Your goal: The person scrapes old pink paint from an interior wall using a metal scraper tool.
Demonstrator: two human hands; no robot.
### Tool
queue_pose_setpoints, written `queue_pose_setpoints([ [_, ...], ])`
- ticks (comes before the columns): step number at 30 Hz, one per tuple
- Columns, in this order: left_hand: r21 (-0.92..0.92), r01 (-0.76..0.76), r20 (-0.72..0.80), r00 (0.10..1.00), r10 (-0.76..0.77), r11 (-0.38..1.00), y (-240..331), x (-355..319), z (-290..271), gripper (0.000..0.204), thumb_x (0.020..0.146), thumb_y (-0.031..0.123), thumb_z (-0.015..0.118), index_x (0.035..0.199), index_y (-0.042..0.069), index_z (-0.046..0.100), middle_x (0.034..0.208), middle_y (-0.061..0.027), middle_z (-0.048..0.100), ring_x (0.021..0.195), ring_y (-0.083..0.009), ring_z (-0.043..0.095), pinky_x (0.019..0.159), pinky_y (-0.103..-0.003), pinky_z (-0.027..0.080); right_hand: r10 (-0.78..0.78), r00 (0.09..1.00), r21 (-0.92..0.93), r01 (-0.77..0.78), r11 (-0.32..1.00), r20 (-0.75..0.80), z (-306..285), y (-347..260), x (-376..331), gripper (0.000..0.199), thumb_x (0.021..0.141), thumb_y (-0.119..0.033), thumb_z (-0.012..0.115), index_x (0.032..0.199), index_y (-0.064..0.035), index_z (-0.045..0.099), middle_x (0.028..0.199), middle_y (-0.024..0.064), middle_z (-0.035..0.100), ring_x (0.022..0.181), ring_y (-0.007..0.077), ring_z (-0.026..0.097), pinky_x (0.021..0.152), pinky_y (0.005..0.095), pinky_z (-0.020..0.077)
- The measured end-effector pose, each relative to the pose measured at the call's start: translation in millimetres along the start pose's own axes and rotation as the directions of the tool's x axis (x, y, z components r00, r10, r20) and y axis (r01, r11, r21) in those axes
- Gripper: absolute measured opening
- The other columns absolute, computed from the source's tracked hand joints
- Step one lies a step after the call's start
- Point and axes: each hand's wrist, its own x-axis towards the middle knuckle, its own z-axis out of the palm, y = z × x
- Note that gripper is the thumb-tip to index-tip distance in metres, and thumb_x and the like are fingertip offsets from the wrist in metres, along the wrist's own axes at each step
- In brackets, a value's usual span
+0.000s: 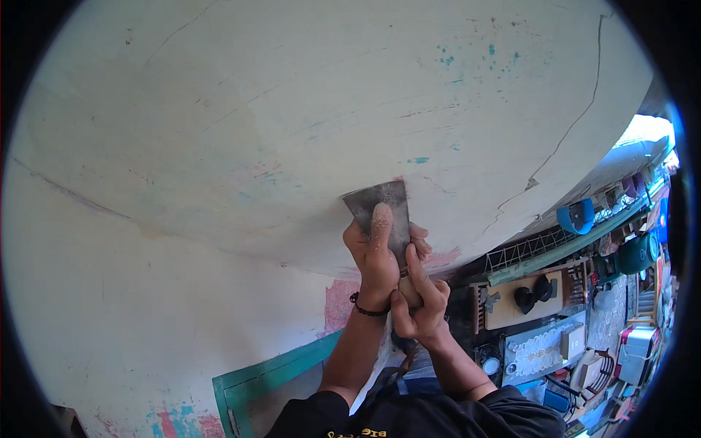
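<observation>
A putty knife [396, 212] with a wide, dusty grey metal blade is held up, its broad edge near the pale wall. My left hand [374, 264], with a dark beaded bracelet at the wrist, grips it, thumb pressed flat along the blade. Lower down, my right hand [426, 303] closes around the handle end, which its fingers mostly hide. Dust covers my left thumb. The wall [219, 146] has thin scratches and flecks of blue and pink paint around the blade. Whether the blade's edge touches the wall I cannot tell.
A long crack [566, 142] runs down the wall's right side. Below left is a green door frame [281, 363]. At the right stand a wooden table [504, 310] with dark items, a cloth-covered table [526, 358], chairs [599, 371], a blue container [575, 217] and a white-and-red box [637, 354].
</observation>
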Motion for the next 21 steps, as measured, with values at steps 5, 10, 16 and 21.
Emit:
queue_pose_setpoints([
  [5,0.044,0.035,-0.059,0.998,-0.033,0.998,-12,-7,-13,0.035,0.105,0.028,0.054,0.091,-0.003,0.058,0.066,-0.0164,0.065,0.047,-0.02,0.06,0.044,-0.032,0.051,0.082,0.994,0.0,-0.082,0.997,0.068,-7,-3,-12,0.068,0.07,-0.002,0.06,0.136,0.0149,0.054,0.078,0.0227,0.068,0.059,0.0261,0.071,0.06,0.0309,0.0553],
  [10,0.036,0.094,-0.121,0.989,-0.089,0.995,-8,-9,-4,0.035,0.105,0.027,0.054,0.089,-0.004,0.058,0.066,-0.0168,0.066,0.047,-0.0201,0.061,0.043,-0.032,0.051,0.016,1.0,0.059,-0.017,0.998,0.006,-7,4,-10,0.069,0.069,-0.002,0.059,0.136,0.0152,0.054,0.071,0.0185,0.065,0.053,0.0244,0.067,0.057,0.0307,0.054],
  [16,0.152,0.036,-0.108,0.994,-0.019,0.988,-9,-7,-7,0.036,0.105,0.03,0.05,0.093,-0.004,0.054,0.063,-0.0177,0.063,0.042,-0.0229,0.057,0.038,-0.034,0.048,-0.024,1.0,0.058,0.023,0.998,0.014,-4,6,-5,0.07,0.068,-0.003,0.059,0.135,0.0155,0.054,0.077,0.021,0.068,0.052,0.0254,0.067,0.055,0.0299,0.0535],
  [21,0.142,0.012,-0.074,0.997,-0.001,0.99,-3,-4,-8,0.037,0.104,0.032,0.05,0.091,-0.003,0.053,0.062,-0.0165,0.062,0.041,-0.0221,0.057,0.038,-0.034,0.048,-0.038,0.999,0.091,0.038,0.995,-0.001,-3,-2,-3,0.07,0.067,-0.003,0.06,0.134,0.0158,0.055,0.08,0.0215,0.069,0.055,0.0282,0.069,0.057,0.0313,0.0548],
])
